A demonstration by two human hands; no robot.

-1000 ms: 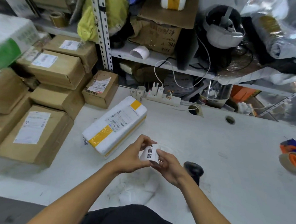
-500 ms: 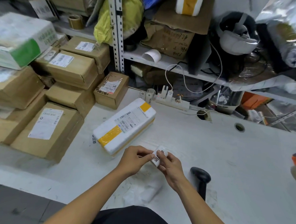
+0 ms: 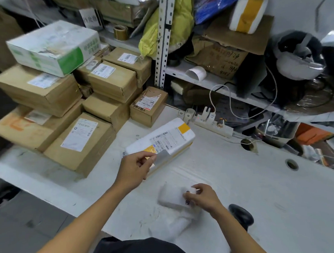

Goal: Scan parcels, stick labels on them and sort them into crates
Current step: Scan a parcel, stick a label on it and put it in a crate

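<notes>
Worktable (image 3: 240, 180): white parcel (image 3: 163, 141); left hand (image 3: 134, 170) pinches label (image 3: 162, 157).

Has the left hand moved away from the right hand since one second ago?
Yes. The left hand, pinching a peeled label, has gone from the label roll in the right hand up to the white parcel.

1 white parcel (image 3: 161, 141), 1 label roll (image 3: 176, 197), 1 scanner (image 3: 241, 216), 2 hands.
</notes>
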